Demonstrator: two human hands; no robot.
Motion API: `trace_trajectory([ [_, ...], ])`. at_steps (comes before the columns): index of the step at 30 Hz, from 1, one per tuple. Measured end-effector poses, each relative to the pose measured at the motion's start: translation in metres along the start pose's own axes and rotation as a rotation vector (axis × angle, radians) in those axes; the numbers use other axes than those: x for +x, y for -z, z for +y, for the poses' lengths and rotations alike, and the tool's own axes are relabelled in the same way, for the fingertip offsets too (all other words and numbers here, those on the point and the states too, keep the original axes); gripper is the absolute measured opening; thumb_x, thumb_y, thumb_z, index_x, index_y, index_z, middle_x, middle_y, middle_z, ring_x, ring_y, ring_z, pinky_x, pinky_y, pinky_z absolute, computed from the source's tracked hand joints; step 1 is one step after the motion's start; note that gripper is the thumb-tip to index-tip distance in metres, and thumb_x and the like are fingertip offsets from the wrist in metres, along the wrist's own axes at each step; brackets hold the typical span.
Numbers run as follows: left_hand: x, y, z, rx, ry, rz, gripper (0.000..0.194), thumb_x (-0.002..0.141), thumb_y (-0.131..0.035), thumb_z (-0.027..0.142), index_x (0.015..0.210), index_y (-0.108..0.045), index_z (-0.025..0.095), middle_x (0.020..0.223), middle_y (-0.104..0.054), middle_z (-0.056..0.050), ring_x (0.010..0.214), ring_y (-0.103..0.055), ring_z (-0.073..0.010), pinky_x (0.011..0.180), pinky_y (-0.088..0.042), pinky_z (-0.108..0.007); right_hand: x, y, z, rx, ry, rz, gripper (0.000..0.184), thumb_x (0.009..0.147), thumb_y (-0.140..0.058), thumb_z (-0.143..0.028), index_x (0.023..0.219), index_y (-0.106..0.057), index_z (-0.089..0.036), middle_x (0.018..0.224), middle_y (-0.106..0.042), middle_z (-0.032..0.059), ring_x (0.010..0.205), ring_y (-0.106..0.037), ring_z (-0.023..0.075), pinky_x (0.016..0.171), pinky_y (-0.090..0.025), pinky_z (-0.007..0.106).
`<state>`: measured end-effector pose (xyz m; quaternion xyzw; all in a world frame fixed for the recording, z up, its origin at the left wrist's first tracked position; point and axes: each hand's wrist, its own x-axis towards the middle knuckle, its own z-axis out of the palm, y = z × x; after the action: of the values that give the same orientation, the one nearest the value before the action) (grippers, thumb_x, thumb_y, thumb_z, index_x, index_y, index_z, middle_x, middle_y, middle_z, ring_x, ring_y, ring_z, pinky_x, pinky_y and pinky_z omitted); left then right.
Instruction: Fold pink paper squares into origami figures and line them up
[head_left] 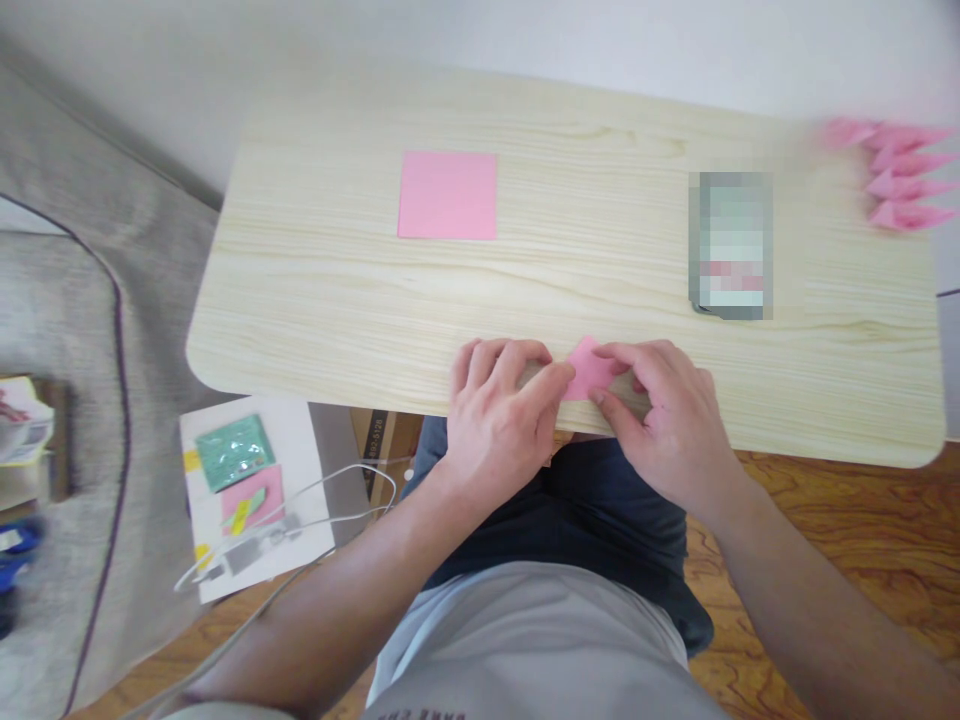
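Observation:
A small folded piece of pink paper (586,366) lies at the front edge of the wooden table, between my hands. My left hand (504,400) rests on the tabletop with its fingers curled, index finger and thumb closed at the paper's left corner; the thumb is mostly hidden. From the other side, my right hand (667,415) pinches the paper's right edge between thumb and index finger. Farther back on the table is a flat square stack of pink paper (448,195). Several pink folded paper shapes with pointed tips (907,175) stand in a row at the far right.
A phone-like object (731,245), blurred by pixelation, lies on the table (315,270) right of centre. Below left, a white box (300,430) carries a green packet (235,452), pink paper and a white cable. A grey fabric-covered surface (161,400) is at the left.

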<state>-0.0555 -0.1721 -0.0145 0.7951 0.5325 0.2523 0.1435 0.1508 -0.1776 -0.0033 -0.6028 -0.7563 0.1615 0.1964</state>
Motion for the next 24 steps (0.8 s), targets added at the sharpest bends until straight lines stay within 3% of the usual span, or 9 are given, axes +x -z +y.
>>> trace_trajectory([
  [5, -0.003, 0.006, -0.009, -0.004, -0.063, -0.016, 0.031, 0.096, -0.061, 0.019, 0.112, -0.078, 0.041, 0.125, -0.067, -0.003, 0.118, -0.055, -0.0276, 0.108, -0.038, -0.051, -0.002, 0.003, 0.006, 0.019, 0.056, -0.007, 0.041, 0.093, -0.068, -0.029, 0.134, -0.064, -0.029, 0.122, -0.065, 0.0097, 0.113, -0.064, 0.0296, 0.093, -0.048, 0.048],
  [11, 0.001, 0.010, -0.012, -0.007, -0.146, -0.061, 0.033, 0.097, -0.059, 0.018, 0.109, -0.079, 0.041, 0.123, -0.069, -0.002, 0.118, -0.054, -0.0268, 0.109, -0.034, -0.051, -0.009, 0.016, 0.012, 0.051, 0.199, -0.057, 0.068, 0.083, -0.071, -0.022, 0.148, -0.054, -0.030, 0.141, -0.061, 0.0097, 0.128, -0.058, 0.0344, 0.103, -0.047, 0.053],
  [19, 0.001, 0.000, -0.008, 0.101, -0.048, 0.100, 0.024, 0.098, -0.056, 0.018, 0.102, -0.077, 0.030, 0.099, -0.070, -0.006, 0.102, -0.056, -0.0255, 0.096, -0.035, -0.048, -0.029, 0.010, -0.001, 0.151, 0.164, -0.056, 0.043, 0.088, -0.067, -0.017, 0.130, -0.066, -0.028, 0.121, -0.072, 0.0074, 0.112, -0.064, 0.0301, 0.097, -0.049, 0.050],
  [24, 0.003, 0.001, -0.006, 0.108, -0.039, 0.093, 0.022, 0.099, -0.057, 0.020, 0.103, -0.076, 0.030, 0.101, -0.072, -0.004, 0.103, -0.057, -0.0252, 0.094, -0.035, -0.047, -0.034, 0.008, -0.016, 0.239, 0.101, -0.013, 0.036, 0.091, -0.065, -0.017, 0.126, -0.068, -0.028, 0.117, -0.072, 0.0070, 0.110, -0.066, 0.0281, 0.098, -0.051, 0.047],
])
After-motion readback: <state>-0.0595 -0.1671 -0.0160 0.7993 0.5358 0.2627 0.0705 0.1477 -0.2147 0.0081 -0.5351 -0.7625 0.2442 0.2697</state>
